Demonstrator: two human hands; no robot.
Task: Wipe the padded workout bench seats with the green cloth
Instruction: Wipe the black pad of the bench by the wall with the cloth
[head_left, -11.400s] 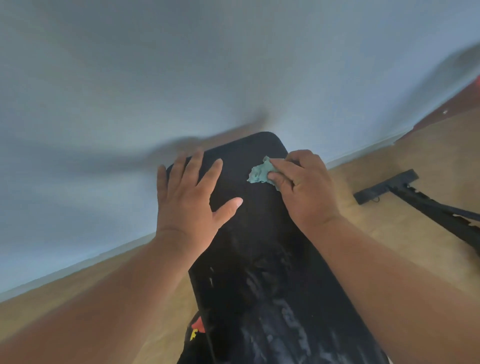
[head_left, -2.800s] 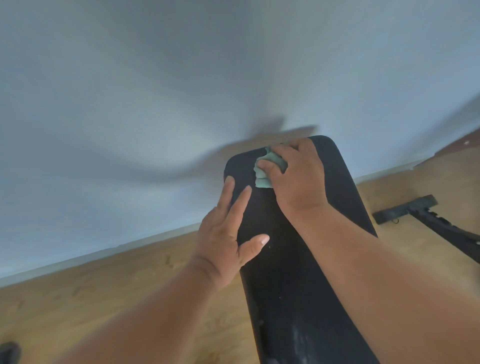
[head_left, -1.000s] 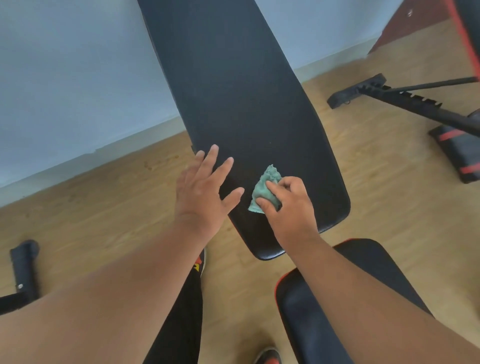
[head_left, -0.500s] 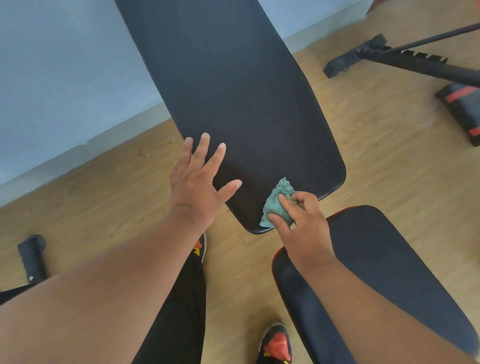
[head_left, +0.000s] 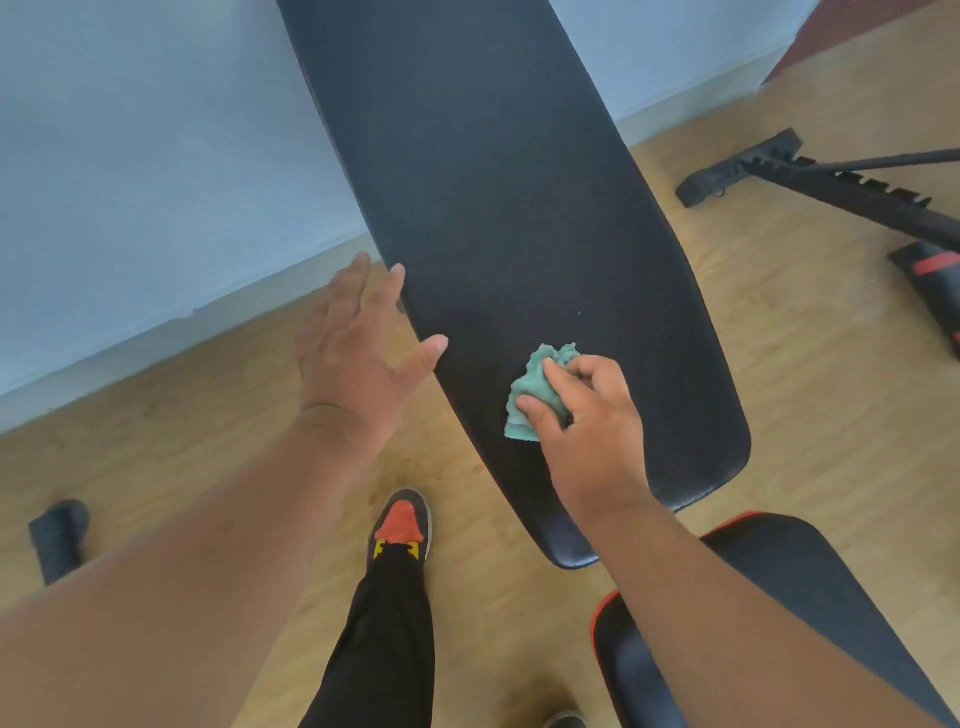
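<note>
The right hand (head_left: 592, 421) pinches the crumpled green cloth (head_left: 537, 395) with curled fingers, pressing it on the lower part of the long black padded backrest (head_left: 519, 208); the left hand (head_left: 358, 348), fingers straight and spread, sits at the pad's left edge; the red-trimmed black seat pad (head_left: 810, 571) lies just below.

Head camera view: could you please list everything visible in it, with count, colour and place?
Back pad: one, black, centre, long.
Seat pad: one, black with red trim, lower right.
Green cloth: one, bunched on the back pad.
Second bench frame: one, black, right floor.
Floor: wooden, light brown.
Wall: pale blue, upper left.
Shoe: one, red and grey, bottom centre.
Left hand: open, beside the pad's left edge.
Right hand: grips the cloth.
</note>
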